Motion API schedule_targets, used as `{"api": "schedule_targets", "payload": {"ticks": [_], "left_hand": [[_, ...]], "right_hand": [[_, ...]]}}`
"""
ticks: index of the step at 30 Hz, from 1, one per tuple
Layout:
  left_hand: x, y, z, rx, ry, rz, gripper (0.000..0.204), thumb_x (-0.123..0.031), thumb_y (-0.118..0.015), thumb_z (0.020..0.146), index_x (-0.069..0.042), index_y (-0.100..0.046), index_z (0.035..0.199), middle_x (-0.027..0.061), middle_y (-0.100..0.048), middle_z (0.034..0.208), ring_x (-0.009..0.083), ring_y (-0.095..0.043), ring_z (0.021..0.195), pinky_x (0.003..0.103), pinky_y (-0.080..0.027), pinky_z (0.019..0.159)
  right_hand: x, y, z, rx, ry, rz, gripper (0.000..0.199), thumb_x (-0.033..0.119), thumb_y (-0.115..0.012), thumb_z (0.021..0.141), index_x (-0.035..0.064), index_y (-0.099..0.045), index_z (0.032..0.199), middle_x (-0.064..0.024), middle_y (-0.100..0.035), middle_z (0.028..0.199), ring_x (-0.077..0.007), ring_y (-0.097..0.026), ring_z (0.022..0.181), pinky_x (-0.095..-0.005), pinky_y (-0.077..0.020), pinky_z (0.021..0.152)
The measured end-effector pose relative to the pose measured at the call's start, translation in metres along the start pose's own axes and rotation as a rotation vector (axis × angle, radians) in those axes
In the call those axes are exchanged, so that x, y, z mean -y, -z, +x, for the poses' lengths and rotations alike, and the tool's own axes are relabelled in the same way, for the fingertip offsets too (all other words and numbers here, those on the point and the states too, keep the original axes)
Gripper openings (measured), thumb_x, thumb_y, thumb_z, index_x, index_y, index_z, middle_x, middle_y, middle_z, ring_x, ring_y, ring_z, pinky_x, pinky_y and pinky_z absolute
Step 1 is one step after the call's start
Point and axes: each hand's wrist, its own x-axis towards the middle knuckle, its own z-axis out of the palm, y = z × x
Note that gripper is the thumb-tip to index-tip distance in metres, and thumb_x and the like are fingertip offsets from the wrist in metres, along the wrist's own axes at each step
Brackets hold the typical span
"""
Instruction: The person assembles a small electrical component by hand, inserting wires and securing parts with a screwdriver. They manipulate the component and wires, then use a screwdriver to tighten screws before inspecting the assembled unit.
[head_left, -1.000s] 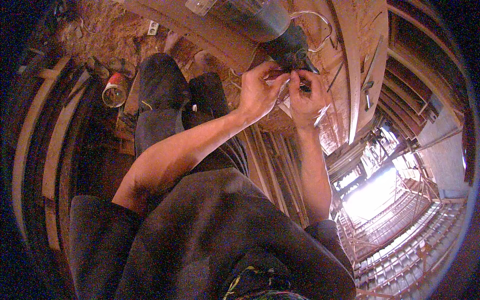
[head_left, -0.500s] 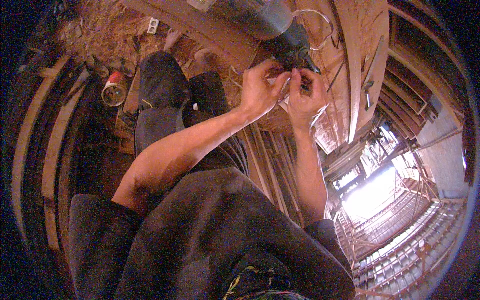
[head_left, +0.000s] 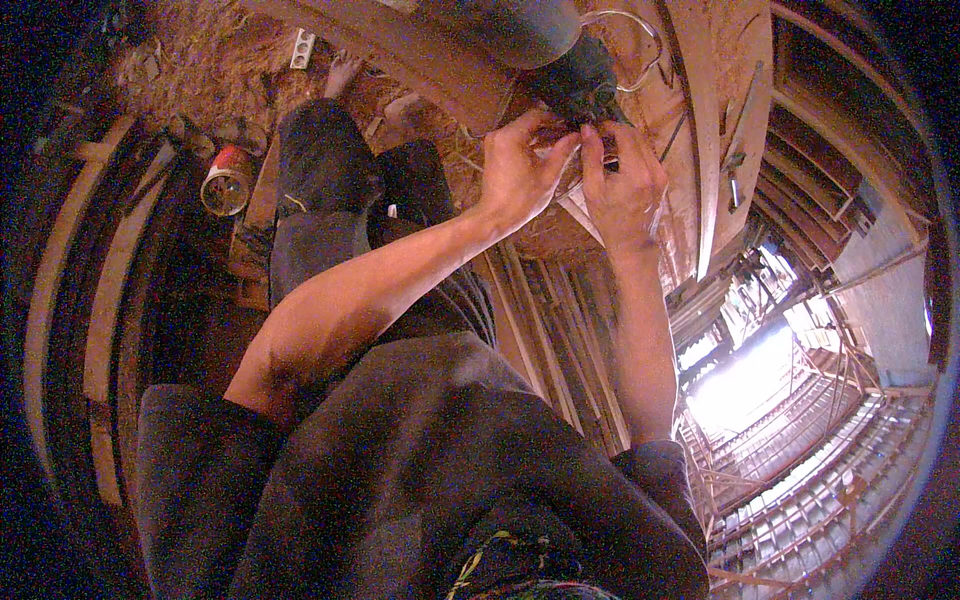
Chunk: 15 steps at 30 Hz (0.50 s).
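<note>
Black and lumpy, a machine part [head_left: 585, 82] sat just beyond the fingertips, at the end of a smooth grey cylinder [head_left: 530, 35] beside a dusty wooden surface [head_left: 640, 115]. The left hand [head_left: 520, 170] curved inward, thumb bent toward its curled fingers; the right hand [head_left: 624, 190] faced it, thumb raised and forefinger arched, the two thumb tips nearly meeting. Whether either pinched anything, or touched the black part, I could not tell — a pale scrap showed by the left fingers, too small to name. The hands were probably kept this close for fine control, each steadying the other.

A thin whitish cable [head_left: 657, 45] looped over the wood, perhaps left slack to stay clear of the fingers. A slim metal tool [head_left: 735, 175] lay farther right. Reddish, crumbly litter [head_left: 215, 65] covered the ground around a pale, flat socket strip [head_left: 301, 48]; nearby a round, red-banded container [head_left: 228, 180] tilted its rim upward. Long, straight planks [head_left: 530, 330] ran between the forearms.
</note>
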Motion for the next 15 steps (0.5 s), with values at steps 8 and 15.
{"api": "schedule_targets", "payload": {"ticks": [8, 15], "left_hand": [[0.004, -0.003, 0.001, -0.004, 0.010, -0.007, 0.025, -0.017, -0.077, 0.087, 0.002, -0.068, 0.101, 0.0125, -0.074, 0.093, 0.0176, -0.070, 0.084, 0.032, -0.056, 0.076], [0.014, -0.006, 0.002, 0.029, 0.034, -0.099, 0.028, -0.013, -0.079, 0.086, 0.004, -0.065, 0.103, 0.0123, -0.072, 0.095, 0.0181, -0.069, 0.088, 0.030, -0.057, 0.077]], "right_hand": [[-0.002, 0.008, 0.005, 0.036, 0.170, -0.031, 0.016, 0.014, -0.069, 0.092, -0.0006, -0.067, 0.097, -0.0183, -0.070, 0.087, -0.0360, -0.068, 0.078, -0.0422, -0.0524, 0.070], [-0.011, -0.011, -0.009, -0.055, -0.062, 0.138, 0.016, 0.013, -0.069, 0.092, -0.0002, -0.068, 0.100, -0.0177, -0.072, 0.092, -0.0322, -0.070, 0.082, -0.0393, -0.0532, 0.074]]}}
